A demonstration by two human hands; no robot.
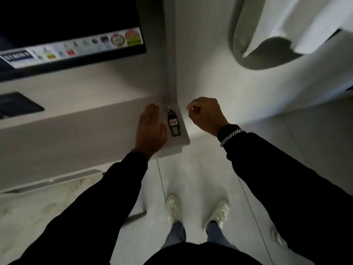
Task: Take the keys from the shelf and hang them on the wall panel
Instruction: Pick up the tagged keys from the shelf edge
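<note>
A black key tag with a white label, the keys [173,122], lies flat near the right end of a pale shelf [86,129]. A thin metal ring shows at its far end. My left hand [150,129] rests flat on the shelf just left of the keys, fingers straight and together, holding nothing. My right hand [205,114] hovers right of the shelf's end, above the floor, with its fingers curled in; nothing shows in it. The wall panel is not visible.
A dark television [70,35] with stickers along its bottom edge hangs above the shelf. A black flat device [17,105] lies at the shelf's left. A white wall [210,54] meets the shelf's right end. My feet in white shoes stand on pale floor tiles.
</note>
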